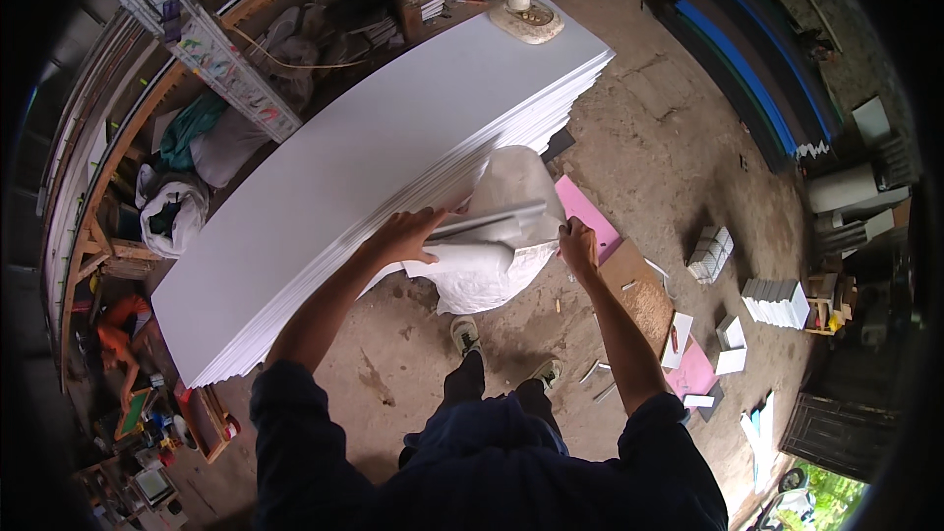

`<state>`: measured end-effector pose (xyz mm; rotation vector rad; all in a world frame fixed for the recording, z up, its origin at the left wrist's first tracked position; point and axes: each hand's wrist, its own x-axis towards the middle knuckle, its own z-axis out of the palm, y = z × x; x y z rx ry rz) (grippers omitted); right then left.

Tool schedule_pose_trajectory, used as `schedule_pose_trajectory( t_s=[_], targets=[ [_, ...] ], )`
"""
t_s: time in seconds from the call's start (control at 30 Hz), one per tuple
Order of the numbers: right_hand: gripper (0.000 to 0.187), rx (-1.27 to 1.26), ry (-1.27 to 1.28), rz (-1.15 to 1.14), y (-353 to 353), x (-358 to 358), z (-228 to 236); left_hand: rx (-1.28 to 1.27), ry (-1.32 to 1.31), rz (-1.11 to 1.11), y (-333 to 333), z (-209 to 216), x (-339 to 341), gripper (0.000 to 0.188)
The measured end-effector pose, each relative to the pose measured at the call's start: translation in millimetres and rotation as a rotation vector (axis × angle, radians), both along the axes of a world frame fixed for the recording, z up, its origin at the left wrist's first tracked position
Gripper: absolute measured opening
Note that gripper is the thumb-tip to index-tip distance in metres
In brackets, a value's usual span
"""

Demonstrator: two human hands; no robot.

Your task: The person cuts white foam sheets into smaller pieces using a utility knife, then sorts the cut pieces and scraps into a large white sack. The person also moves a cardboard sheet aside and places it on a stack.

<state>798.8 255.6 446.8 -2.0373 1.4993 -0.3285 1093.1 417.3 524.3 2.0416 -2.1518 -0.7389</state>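
A white woven sack hangs in front of me beside a tall stack of white sheets, its mouth spread wide. My right hand is closed on the sack's right rim. Pale grey and white strips lie across the sack's mouth. At their left end is my left hand, thumb and fingers spread apart, against the strips and the sack's edge. How firmly it touches them, and what lies deeper inside the sack, is hidden.
A fan stands on the stack's far end. On the floor to the right lie a pink sheet, a brown board, white offcuts and bundled white blocks. A metal post rises at the left. Another person is at the far left.
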Motion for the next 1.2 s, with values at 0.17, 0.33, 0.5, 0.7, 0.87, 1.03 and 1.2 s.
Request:
schedule_pose_trajectory(
  t_s=[0.17, 0.33, 0.5, 0.7, 0.87, 1.03, 1.2],
  targets=[
    [0.014, -0.089, -0.011, 0.232, 20, -1, 6, 0.150, 0.013, 0.056, -44, -44, 17, 0.093],
    [0.014, 0.084, -0.121, 0.193, 17, -52, 8, 0.259, 0.295, 0.278, -58, -29, 50, 0.100],
    [0.022, 0.150, -0.240, 0.051, 17, -59, -6, 0.153, 0.084, 0.021, -69, -34, 16, 0.097],
    [0.023, 0.078, -0.119, 0.016, 21, -12, 4, 0.068, -0.322, -0.270, -43, -64, -77, 0.085],
    [0.026, -0.136, -0.007, 0.177, 15, -8, 1, -0.597, -0.145, -0.054, -35, -87, -98, 0.045],
    [0.028, 0.085, 0.170, 0.019, -12, -17, 5, -0.105, 0.244, -0.057, 13, -71, -41, 0.028],
    [0.029, -0.036, 0.096, 0.118, -12, 10, 30, -0.132, -0.159, 0.022, 39, -56, -10, 0.017]
  ],
)
